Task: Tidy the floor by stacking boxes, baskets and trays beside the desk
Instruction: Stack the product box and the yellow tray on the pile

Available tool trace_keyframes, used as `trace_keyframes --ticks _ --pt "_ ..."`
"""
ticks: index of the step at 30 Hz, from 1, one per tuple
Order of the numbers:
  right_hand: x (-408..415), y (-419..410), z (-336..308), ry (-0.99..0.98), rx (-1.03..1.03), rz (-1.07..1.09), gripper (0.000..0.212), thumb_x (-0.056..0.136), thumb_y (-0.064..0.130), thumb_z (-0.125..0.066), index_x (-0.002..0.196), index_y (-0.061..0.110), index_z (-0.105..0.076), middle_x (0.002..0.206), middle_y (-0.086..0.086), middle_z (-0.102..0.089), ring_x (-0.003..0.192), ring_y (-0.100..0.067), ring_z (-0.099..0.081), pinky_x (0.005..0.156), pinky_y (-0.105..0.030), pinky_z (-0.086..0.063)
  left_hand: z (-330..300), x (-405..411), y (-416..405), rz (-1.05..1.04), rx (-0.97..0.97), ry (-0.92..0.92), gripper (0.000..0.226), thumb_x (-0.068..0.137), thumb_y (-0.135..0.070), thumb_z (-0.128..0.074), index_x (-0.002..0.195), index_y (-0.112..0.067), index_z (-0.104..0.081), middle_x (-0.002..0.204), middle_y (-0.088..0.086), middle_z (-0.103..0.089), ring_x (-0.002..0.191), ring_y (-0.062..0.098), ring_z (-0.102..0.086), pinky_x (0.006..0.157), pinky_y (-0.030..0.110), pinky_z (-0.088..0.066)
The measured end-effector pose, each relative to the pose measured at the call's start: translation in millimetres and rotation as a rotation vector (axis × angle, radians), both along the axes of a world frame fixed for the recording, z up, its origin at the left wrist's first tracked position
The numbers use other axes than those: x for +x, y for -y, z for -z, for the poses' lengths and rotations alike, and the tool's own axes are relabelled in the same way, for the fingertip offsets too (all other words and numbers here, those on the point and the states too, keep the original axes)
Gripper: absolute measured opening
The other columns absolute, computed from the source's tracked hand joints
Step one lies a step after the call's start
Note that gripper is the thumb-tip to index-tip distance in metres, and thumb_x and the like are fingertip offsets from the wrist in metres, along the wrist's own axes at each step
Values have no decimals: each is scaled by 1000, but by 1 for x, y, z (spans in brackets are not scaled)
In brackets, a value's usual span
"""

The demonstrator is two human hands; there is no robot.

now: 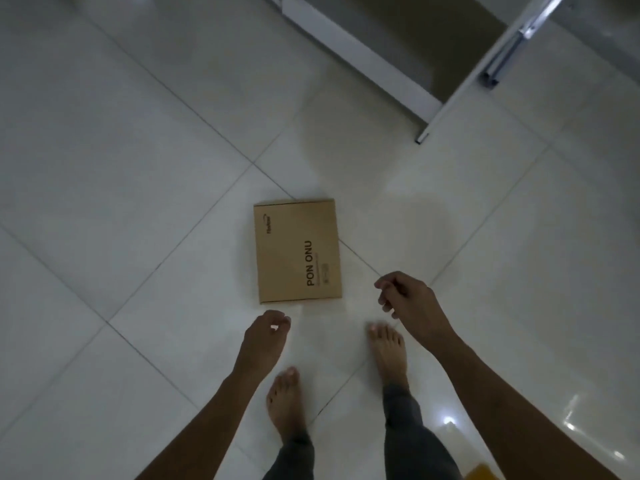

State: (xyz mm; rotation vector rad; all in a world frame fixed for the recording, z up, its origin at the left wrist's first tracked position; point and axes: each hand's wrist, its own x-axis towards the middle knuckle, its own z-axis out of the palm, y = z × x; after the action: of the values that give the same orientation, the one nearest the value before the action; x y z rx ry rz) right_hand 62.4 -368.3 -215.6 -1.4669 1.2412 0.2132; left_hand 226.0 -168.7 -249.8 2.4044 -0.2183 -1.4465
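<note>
Glossy white floor tiles (138, 168) fill the dim room, with a white furniture frame (363, 60) and its metal rail (512, 46) at the top right. On them a flat cardboard box (298, 251) printed "PON ONU" lies just ahead of the person's bare feet. Both hands hang over the floor near its closer edge, touching nothing: left hand (265, 336) below its near-left corner, right hand (408, 301) just beside its near-right corner, fingers loosely curled and empty.

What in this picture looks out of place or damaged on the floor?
Only the flat cardboard box printed "PON ONU" stands out: it lies alone on the tiled floor, skewed to the tile lines. It looks closed and undamaged. Both the left hand and the right hand hold nothing.
</note>
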Motion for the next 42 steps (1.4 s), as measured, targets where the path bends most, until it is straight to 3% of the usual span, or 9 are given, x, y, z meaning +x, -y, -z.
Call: trace_keyframes --ticks 8,12,15,18,22,27,32,37,42 --pt "100 64 114 28 -69 -306 13 92 22 -56 104 24 -61 98 3 -69 90 -17 -65 89 -42 -53 98 -14 21 -535 102 -139 46 94 -45 -45 129 -16 -54 126 11 -60 115 29 -55 100 42 -45" --pt "141 80 162 0 -28 -411 27 91 27 -57 118 26 -56 116 5 -63 112 -17 -58 100 -36 -45 141 -19 25 -774 109 -269 59 94 -53 -44 138 -13 -45 135 11 -51 114 28 -54 91 42 -53" --pt "167 90 191 -87 -146 -581 49 95 30 -52 142 26 -39 141 -1 -48 129 -20 -45 95 -23 -33 169 -14 25 -1067 67 -305 58 93 -53 -46 132 -10 -45 116 7 -55 107 25 -55 79 40 -58" --pt "187 96 221 -119 -196 -728 63 97 30 -49 153 21 -19 157 -2 -26 144 -20 -25 112 -31 -23 187 -9 24 -1232 -21 -242 48 94 -48 -49 126 -13 -48 108 1 -56 104 22 -55 88 43 -54" --pt "194 93 243 -177 -229 -838 70 94 34 -50 154 20 -15 157 -6 -26 143 -25 -25 114 -39 -24 195 6 25 -1240 -115 -83 58 93 -45 -50 143 -18 -39 134 3 -53 101 15 -58 99 46 -48" --pt "180 84 244 -244 -217 -673 56 94 43 -46 147 29 -34 137 -8 -51 121 -28 -51 93 -35 -41 192 51 16 -1217 -242 -47 46 96 -42 -46 139 -25 -43 124 -6 -56 99 8 -55 95 38 -47" --pt "160 65 228 -247 -4 -552 70 84 55 -44 148 30 -34 148 3 -44 130 -23 -45 107 -40 -38 178 66 4 -1075 -264 -170 44 95 -44 -46 137 -30 -43 122 -6 -58 96 5 -56 80 33 -45" --pt "154 39 171 -157 9 -558 44 92 39 -49 135 30 -50 130 5 -58 116 -19 -56 95 -35 -46 126 71 -30 -1052 -288 -148 40 93 -45 -48 132 -40 -47 125 -11 -60 108 9 -56 96 42 -44" --pt "163 3 68 -34 -25 -562 33 94 32 -48 126 36 -54 118 8 -63 105 -16 -61 90 -37 -50 19 80 -66 -1078 -414 -82 16 95 -39 -48 106 -47 -56 103 -18 -66 95 1 -60 73 28 -45"
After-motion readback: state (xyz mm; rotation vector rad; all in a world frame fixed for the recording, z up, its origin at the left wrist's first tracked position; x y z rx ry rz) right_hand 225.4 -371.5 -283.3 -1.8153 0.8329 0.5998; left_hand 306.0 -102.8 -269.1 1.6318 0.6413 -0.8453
